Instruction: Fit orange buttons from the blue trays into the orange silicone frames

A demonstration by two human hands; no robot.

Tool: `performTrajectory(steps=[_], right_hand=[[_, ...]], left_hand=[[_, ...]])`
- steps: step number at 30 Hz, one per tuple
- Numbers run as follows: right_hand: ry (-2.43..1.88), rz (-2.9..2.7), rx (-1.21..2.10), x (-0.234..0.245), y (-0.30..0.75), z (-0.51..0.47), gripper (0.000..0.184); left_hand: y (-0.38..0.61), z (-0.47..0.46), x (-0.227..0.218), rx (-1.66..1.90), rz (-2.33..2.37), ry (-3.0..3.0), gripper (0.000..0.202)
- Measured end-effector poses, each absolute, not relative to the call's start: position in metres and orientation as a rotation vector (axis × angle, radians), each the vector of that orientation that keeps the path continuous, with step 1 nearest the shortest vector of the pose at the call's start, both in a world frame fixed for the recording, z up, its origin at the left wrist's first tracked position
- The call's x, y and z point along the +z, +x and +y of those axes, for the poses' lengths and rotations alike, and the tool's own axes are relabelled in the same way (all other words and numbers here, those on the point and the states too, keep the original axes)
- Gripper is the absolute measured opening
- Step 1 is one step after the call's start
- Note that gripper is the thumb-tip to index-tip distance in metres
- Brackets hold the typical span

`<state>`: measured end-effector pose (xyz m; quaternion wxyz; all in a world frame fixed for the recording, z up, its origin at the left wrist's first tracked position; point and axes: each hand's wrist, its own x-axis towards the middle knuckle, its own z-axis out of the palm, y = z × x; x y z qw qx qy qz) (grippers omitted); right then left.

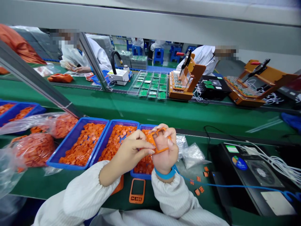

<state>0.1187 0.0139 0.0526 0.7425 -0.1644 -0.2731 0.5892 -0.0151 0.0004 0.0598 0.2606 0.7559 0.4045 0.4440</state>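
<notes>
A hollow orange plastic frame (pixel 153 140) is grasped above a blue plastic tray (pixel 138 175), pinched by the left hand (pixel 131 153), apparently braced by the right hand (pixel 164 150).

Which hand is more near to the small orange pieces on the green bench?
The right hand is nearer; it is up and left of the small orange pieces. The left hand is farther left, beyond the right hand.

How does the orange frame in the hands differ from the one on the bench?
The held orange frame is raised between left hand and right hand; the bench orange frame lies flat, untouched. Skin shows through the held one's opening; the bench one's opening looks dark. Both are orange, open-centred.
</notes>
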Motion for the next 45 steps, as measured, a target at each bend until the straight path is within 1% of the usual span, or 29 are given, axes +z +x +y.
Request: performTrajectory(steps=[3,6,8,12,16,18,20,22,23,25,27,30,32,33,39,42,45], right_hand=[[-0.32,-0.625,1.375,0.052,0.116,0.011,0.007],[-0.311,-0.687,1.425,0.051,0.117,0.009,0.008],[-0.305,-0.742,1.427,0.05,0.118,0.008,0.007],[-0.274,-0.833,1.428,0.046,0.12,0.006,0.008],[-0.306,-0.856,1.409,0.049,0.117,0.002,0.009],[-0.306,-0.808,1.417,0.054,0.116,0.0,0.008],[-0.28,-0.702,1.456,0.059,0.114,-0.001,0.007],[-0.261,-0.578,1.568,0.062,0.113,0.0,0.009],[-0.259,-0.527,1.658,0.061,0.111,0.001,0.01],[-0.275,-0.462,1.85,0.056,0.107,0.003,0.012],[-0.297,-0.471,1.966,0.05,0.1,0.004,0.013],[-0.357,-0.639,2.028,0.045,0.093,0.005,0.02],[-0.404,-0.728,1.989,0.045,0.094,0.008,0.03],[-0.422,-0.727,1.947,0.046,0.097,0.01,0.03],[-0.453,-0.574,1.789,0.045,0.123,0.028,0.015],[-0.476,-0.56,1.78,0.044,0.125,0.03,0.013],[-0.476,-0.566,1.804,0.045,0.123,0.028,0.013]], left_hand=[[-0.013,0.0,0.057,1.147,1.12,2.031,0.002],[-0.015,0.001,0.058,1.133,1.176,2.021,0.02],[-0.017,0.002,0.061,1.104,1.187,2.06,0.027],[-0.015,0.004,0.07,1.003,1.202,2.152,0.015],[-0.012,0.005,0.073,0.976,1.171,2.192,0.01],[-0.014,0.003,0.07,1.014,1.148,2.244,0.009],[-0.021,-0.001,0.065,1.122,1.146,2.359,0.013],[-0.032,-0.006,0.061,1.242,1.087,2.577,0.013],[-0.039,-0.008,0.06,1.238,1.025,2.708,0.013],[-0.053,-0.014,0.06,1.113,0.878,2.904,0.022],[-0.066,-0.023,0.061,0.961,0.833,2.959,0.029],[-0.083,-0.048,0.059,0.958,0.992,2.907,0.023],[-0.092,-0.075,0.051,0.968,1.193,2.822,0.022],[-0.096,-0.09,0.044,0.956,1.297,2.765,0.021],[-0.111,-0.168,-0.011,0.746,1.661,2.444,0.015],[-0.112,-0.18,-0.029,0.654,1.775,2.35,0.014],[-0.111,-0.177,-0.036,0.641,1.789,2.345,0.014]])
